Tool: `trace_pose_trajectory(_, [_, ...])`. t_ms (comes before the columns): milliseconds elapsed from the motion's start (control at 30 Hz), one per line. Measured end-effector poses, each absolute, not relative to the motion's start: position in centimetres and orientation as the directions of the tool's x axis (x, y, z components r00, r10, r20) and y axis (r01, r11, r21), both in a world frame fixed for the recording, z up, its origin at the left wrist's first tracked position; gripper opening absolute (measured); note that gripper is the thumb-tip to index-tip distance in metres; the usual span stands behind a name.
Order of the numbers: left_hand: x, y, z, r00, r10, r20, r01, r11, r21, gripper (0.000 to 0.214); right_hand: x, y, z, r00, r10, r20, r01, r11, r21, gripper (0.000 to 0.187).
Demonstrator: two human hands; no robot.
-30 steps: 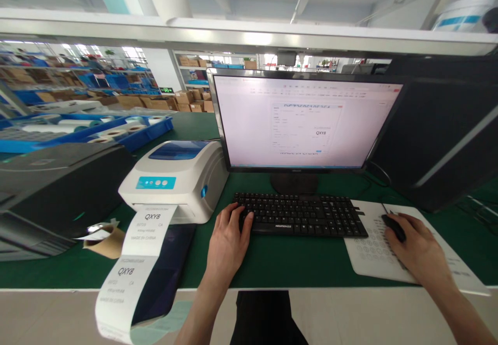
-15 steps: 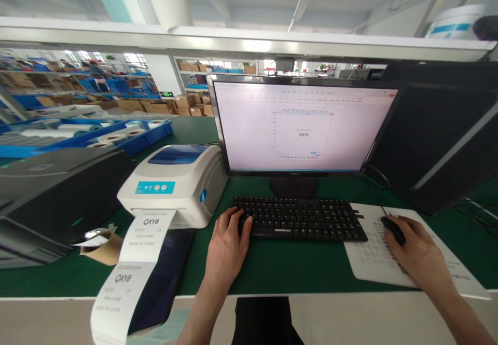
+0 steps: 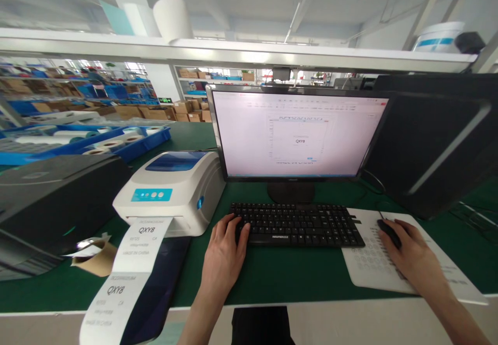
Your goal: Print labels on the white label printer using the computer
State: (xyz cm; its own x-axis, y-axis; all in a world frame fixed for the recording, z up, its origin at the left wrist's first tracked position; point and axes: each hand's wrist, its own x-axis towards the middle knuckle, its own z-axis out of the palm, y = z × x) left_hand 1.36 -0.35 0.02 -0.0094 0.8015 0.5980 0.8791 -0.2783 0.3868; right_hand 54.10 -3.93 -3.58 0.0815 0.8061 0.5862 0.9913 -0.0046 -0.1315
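My left hand rests at the left end of the black keyboard, fingers curled onto its keys. My right hand is wrapped over a black mouse that lies on a white mouse pad. Behind the keyboard the monitor shows a white window with a small dialog reading QXY8. To the left, a white label printer feeds out a strip of printed labels that hangs over the table's front edge.
The table has a green mat. A black machine stands at the far left, a black computer case at the right. Blue bins with white rolls sit behind. A brown cardboard core lies by the printer. A shelf runs overhead.
The label strip has fed further out of the printer. The dialog on the screen changed to a plainer box. My view tilted upward a little; both hands stay on keyboard and mouse.
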Motion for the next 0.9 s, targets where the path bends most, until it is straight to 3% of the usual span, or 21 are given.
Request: trace_pose_trajectory(900, [1.4,-0.3,0.1,-0.001,0.809,0.588,0.881,-0.277,0.383,0.035,53.6,-3.8,-3.2,0.095,0.799,0.594,0.985,0.012,-0.174,0.059])
